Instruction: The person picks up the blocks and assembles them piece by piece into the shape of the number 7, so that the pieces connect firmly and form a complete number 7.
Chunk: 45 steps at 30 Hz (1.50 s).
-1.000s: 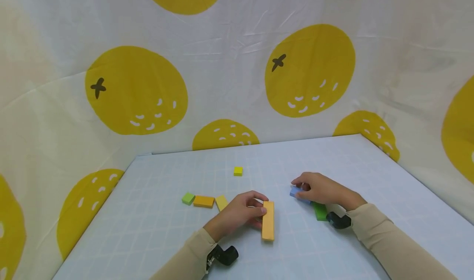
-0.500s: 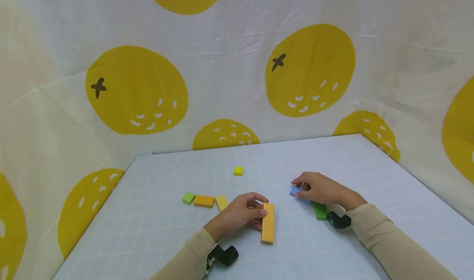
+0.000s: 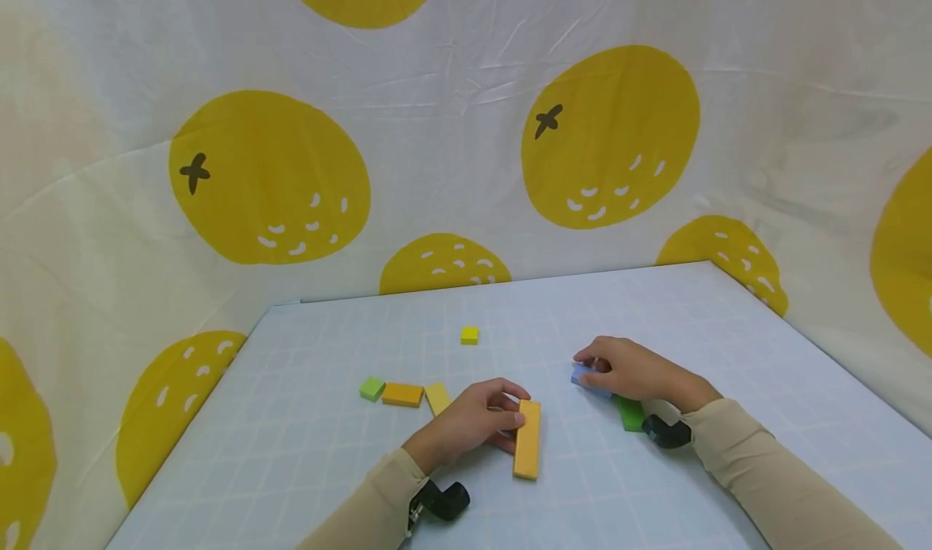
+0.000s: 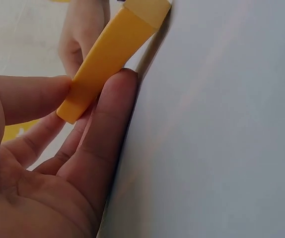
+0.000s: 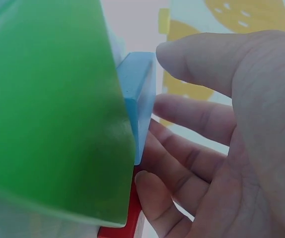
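Observation:
My left hand [image 3: 473, 420] pinches a long orange-yellow block [image 3: 527, 441] between thumb and fingers. In the left wrist view the thumb presses one side of this block [image 4: 103, 59], while fingers lie on the other. Farther right, my right hand [image 3: 633, 370] has its thumb and bent fingers about a blue block [image 3: 580, 374]. The right wrist view shows the thumb tip at one edge of the blue block [image 5: 140, 94] and fingers passing behind it. A green block [image 3: 630, 413] sits close beside, partly under the wrist. Against the little finger is a red block [image 5: 127, 218].
Left of my left hand lie a pale yellow block [image 3: 438, 398], an orange block [image 3: 402, 395] and a light green block [image 3: 372, 388]. A small yellow block [image 3: 469, 336] sits farther back on the white gridded table [image 3: 328, 469]. A fruit-printed curtain [image 3: 451, 154] surrounds the table.
The orange-yellow block in my left hand has shifted very slightly toward me, its near end a little lower in view. My right hand stays in place at the blue block.

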{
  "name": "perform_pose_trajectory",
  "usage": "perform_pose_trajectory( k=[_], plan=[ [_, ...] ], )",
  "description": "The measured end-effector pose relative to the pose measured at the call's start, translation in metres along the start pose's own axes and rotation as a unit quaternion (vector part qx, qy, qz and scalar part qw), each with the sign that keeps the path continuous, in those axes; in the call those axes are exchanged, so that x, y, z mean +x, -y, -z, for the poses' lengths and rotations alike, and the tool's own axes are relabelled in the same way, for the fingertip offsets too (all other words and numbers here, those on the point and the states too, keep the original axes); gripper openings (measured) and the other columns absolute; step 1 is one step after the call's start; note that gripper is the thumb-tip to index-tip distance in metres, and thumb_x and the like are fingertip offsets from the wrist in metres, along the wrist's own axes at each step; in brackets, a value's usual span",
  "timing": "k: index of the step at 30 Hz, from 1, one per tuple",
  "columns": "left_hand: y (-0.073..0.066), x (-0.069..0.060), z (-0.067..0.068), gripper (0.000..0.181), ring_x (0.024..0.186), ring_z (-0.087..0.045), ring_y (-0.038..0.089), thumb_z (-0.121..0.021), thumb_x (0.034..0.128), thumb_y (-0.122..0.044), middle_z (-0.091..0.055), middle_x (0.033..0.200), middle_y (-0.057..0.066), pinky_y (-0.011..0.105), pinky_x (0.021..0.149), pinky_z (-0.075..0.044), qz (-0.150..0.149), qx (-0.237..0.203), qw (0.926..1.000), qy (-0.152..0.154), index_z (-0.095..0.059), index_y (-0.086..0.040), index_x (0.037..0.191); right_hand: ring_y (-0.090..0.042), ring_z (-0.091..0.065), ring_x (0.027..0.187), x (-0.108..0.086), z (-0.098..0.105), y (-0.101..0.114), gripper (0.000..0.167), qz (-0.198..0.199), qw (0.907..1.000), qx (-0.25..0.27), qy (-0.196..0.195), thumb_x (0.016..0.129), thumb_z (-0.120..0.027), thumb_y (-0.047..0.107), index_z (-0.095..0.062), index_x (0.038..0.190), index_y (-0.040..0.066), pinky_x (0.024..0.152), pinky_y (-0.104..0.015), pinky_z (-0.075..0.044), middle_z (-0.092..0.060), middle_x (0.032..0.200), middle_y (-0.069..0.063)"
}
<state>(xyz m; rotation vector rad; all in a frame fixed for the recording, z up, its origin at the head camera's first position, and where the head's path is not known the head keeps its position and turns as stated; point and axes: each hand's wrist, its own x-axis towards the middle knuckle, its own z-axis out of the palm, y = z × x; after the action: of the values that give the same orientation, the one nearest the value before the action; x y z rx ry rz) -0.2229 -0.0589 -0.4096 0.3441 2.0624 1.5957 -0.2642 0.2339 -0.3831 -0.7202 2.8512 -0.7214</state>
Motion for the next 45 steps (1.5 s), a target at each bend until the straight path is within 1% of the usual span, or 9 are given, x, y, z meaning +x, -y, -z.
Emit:
perform_pose_trajectory(
  k=[4,9,13,19,25,31,38,45],
  plan=[
    [0.0001,-0.0007,-0.0002,0.025,0.086,-0.068,0.024,-0.069,0.0954,-0.012,-0.065,0.105,0.008,0.037,0.073,-0.06,-0.008,0.0,0.9999,0.011,-0.065,-0.015,0.12,-0.014,-0.052,0.087,0.0002,-0.0012,-0.0033,0.041,0.01,0.9999,-0.008,-0.002,0.094,-0.071,0.036,-0.069,0.126,0.01,0.077,-0.031,-0.05,-0.061,0.102,0.006],
    [-0.0004,-0.0013,-0.0001,0.024,0.086,-0.068,0.023,-0.068,0.096,-0.012,-0.065,0.103,0.007,0.036,0.073,-0.06,-0.017,0.016,0.9996,0.017,-0.064,-0.015,0.12,-0.014,-0.052,0.087,0.0007,-0.0022,-0.005,0.041,0.015,0.9998,-0.009,-0.003,0.094,-0.071,0.036,-0.069,0.125,0.01,0.077,-0.031,-0.05,-0.061,0.102,0.006],
    [-0.0016,-0.0025,0.0005,0.024,0.084,-0.068,0.023,-0.069,0.0957,-0.013,-0.066,0.102,0.006,0.036,0.074,-0.06,-0.021,0.031,0.9992,0.015,-0.064,-0.015,0.119,-0.014,-0.052,0.088,0.0006,-0.0023,-0.0036,0.041,0.011,0.9999,-0.009,-0.003,0.094,-0.071,0.037,-0.069,0.126,0.011,0.078,-0.031,-0.05,-0.061,0.103,0.006],
    [-0.0031,-0.0042,0.0005,0.025,0.08,-0.069,0.024,-0.071,0.0948,-0.016,-0.066,0.101,0.006,0.036,0.074,-0.06,-0.017,0.044,0.9988,0.01,-0.064,-0.016,0.119,-0.014,-0.052,0.087,0.001,-0.0015,-0.0029,0.041,0.016,0.9998,-0.013,-0.005,0.095,-0.07,0.036,-0.069,0.125,0.009,0.077,-0.031,-0.05,-0.061,0.101,0.006],
    [-0.0018,-0.0037,0.0006,0.024,0.081,-0.069,0.024,-0.072,0.0939,-0.017,-0.065,0.103,0.005,0.035,0.075,-0.059,-0.017,0.045,0.9988,0.011,-0.065,-0.016,0.117,-0.014,-0.051,0.087,0.001,-0.0022,-0.0029,0.04,0.016,0.9997,-0.016,-0.003,0.095,-0.07,0.036,-0.069,0.125,0.009,0.075,-0.03,-0.049,-0.06,0.101,0.006],
    [-0.0015,-0.0027,-0.0008,0.024,0.081,-0.069,0.023,-0.073,0.0932,-0.018,-0.064,0.104,0.005,0.035,0.074,-0.06,-0.017,0.051,0.9985,0.008,-0.066,-0.016,0.116,-0.014,-0.05,0.087,0.0009,-0.0035,-0.003,0.041,0.008,0.9999,-0.014,0.003,0.095,-0.07,0.036,-0.069,0.126,0.01,0.073,-0.028,-0.048,-0.058,0.099,0.005],
    [-0.0026,-0.0038,-0.0013,0.024,0.079,-0.069,0.022,-0.075,0.0921,-0.02,-0.065,0.102,0.003,0.034,0.072,-0.06,-0.016,0.067,0.9976,0.0,-0.066,-0.016,0.114,-0.014,-0.051,0.088,0.0009,-0.0034,-0.0023,0.041,0.007,0.9999,-0.015,-0.002,0.095,-0.07,0.035,-0.069,0.126,0.009,0.078,-0.031,-0.049,-0.06,0.103,0.005],
    [-0.0022,-0.0039,-0.0017,0.024,0.077,-0.068,0.022,-0.075,0.0919,-0.022,-0.064,0.101,0.002,0.033,0.071,-0.059,-0.021,0.083,0.9963,-0.007,-0.066,-0.018,0.114,-0.014,-0.051,0.088,0.0019,-0.0043,-0.0033,0.041,0.005,0.9999,-0.015,-0.001,0.095,-0.07,0.036,-0.069,0.126,0.01,0.079,-0.032,-0.05,-0.06,0.103,0.005]
  ],
)
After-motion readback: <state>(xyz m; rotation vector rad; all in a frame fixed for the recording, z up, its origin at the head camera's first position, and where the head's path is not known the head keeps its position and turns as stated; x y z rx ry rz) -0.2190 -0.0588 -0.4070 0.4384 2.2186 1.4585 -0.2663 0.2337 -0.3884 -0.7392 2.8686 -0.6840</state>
